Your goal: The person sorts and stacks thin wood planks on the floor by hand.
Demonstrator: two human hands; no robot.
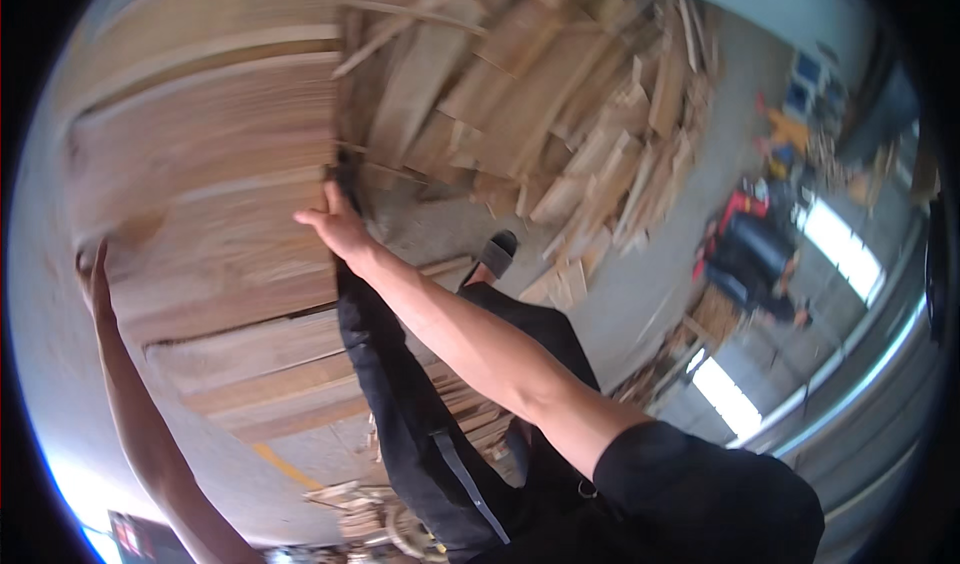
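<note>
A wide reddish-brown wooden board (pixel 230 204) lies in front of me on the left, slightly smeared by motion. My left hand (pixel 97 279) grips its left end, with a finger along the edge and the rest hidden. At the opposite end, my right hand (pixel 340 226) holds the board's edge, its thumb stretched over the top face and the other fingers curled at the side. More boards show beyond it, and a lower stack of boards (pixel 265 369) sits nearer to me. Whether the held board touches those under it I cannot tell.
A large heap of loose wood offcuts (pixel 560 104) covers the floor ahead, right of the boards. Small piles of strips (pixel 470 404) lie by my legs. Farther right, a person in dark clothes (pixel 755 254) is near more wood. A yellow line (pixel 285 464) marks the floor.
</note>
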